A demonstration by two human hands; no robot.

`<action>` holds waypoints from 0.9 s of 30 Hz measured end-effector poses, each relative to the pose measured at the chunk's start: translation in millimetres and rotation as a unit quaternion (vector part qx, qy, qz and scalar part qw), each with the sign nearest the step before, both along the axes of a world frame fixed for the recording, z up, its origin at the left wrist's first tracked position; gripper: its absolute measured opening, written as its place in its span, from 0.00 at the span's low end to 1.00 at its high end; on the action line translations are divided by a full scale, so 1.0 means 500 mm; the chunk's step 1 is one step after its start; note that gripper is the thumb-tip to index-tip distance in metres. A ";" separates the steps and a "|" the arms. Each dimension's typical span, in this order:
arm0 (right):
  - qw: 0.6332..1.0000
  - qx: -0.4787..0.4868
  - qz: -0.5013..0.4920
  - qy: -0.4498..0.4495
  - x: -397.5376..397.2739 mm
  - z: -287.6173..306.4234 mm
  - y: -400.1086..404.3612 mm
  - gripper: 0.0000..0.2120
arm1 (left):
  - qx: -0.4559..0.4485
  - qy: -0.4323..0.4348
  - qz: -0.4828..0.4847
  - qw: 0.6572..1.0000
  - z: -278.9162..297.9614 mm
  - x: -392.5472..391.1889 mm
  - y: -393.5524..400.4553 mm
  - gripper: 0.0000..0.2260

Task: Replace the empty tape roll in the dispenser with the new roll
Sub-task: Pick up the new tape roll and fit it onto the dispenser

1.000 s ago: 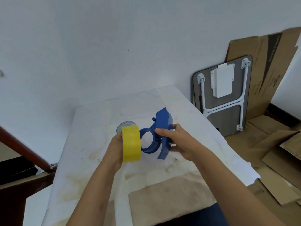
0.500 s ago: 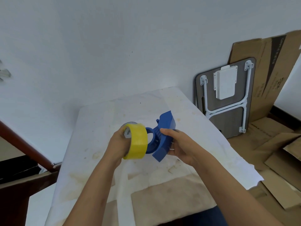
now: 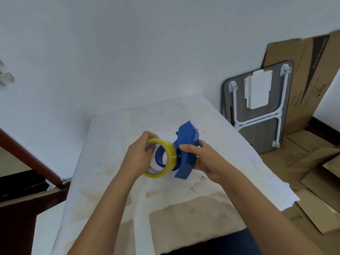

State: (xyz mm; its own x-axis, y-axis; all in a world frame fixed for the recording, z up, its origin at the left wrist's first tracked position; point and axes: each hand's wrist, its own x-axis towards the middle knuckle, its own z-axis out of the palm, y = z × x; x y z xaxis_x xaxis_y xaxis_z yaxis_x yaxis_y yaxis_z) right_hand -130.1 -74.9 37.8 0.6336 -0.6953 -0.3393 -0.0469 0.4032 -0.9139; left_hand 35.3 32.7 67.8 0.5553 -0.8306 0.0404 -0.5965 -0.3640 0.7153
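My left hand (image 3: 137, 156) grips a yellow tape roll (image 3: 170, 153) by its rim, thumb on top and fingers inside the core. The roll is tilted and sits over the round blue hub (image 3: 159, 157) of the blue tape dispenser (image 3: 187, 144), whose hub shows through the roll's opening. My right hand (image 3: 206, 160) holds the dispenser's body from the right side, above the table. A grey roll edge peeks out behind my left fingers (image 3: 156, 135); I cannot tell what it is.
A white stained sheet covers the table (image 3: 114, 144), which stands against a white wall. A folded lap table (image 3: 257, 107) and flattened cardboard (image 3: 312, 70) lean at the right; more cardboard lies on the floor. A dark wooden rail (image 3: 27, 155) runs at the left.
My left hand has turned the yellow roll and pushed it rightward onto the dispenser's hub; a second ago the roll was held apart, to the left of the hub.
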 end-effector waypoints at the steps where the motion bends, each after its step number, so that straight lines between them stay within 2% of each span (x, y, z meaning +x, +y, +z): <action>1: 1.000 -0.003 0.005 0.001 0.000 0.001 0.000 0.26 | -0.011 -0.003 0.001 1.000 0.002 0.002 -0.001 0.06; 4: 1.000 -0.013 0.016 0.002 -0.001 0.001 -0.002 0.25 | -0.037 0.007 0.004 0.999 -0.001 0.008 -0.002 0.08; 9: 1.000 -0.010 0.021 -0.006 0.007 -0.004 0.000 0.25 | -0.021 0.011 0.011 1.000 -0.005 0.000 -0.007 0.07; 12: 1.000 -0.014 0.020 -0.004 0.009 -0.013 0.003 0.26 | 0.017 -0.034 0.018 0.999 0.001 -0.004 -0.010 0.09; 14: 1.000 -0.012 0.021 -0.001 0.008 -0.019 0.004 0.26 | 0.061 -0.078 -0.003 0.995 0.006 -0.008 -0.014 0.11; 16: 1.000 -0.010 0.023 0.000 0.006 -0.025 0.004 0.26 | 0.097 -0.088 -0.027 0.991 0.013 -0.012 -0.016 0.13; 20: 0.999 -0.024 0.026 0.008 -0.001 -0.032 0.002 0.27 | 0.081 -0.099 -0.059 0.990 0.029 -0.016 -0.010 0.22; 27: 0.996 -0.039 0.076 0.005 -0.012 -0.025 -0.002 0.25 | 0.137 -0.117 -0.118 0.977 0.038 -0.020 -0.012 0.17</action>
State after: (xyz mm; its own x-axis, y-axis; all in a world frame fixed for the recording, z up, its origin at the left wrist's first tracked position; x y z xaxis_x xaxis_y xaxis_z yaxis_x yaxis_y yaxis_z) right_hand -136.3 -76.0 25.4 0.7306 -0.6157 -0.2951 -0.1122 0.3181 -0.9414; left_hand 25.0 26.7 86.7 0.3499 -0.9316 -0.0985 -0.8219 -0.3557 0.4449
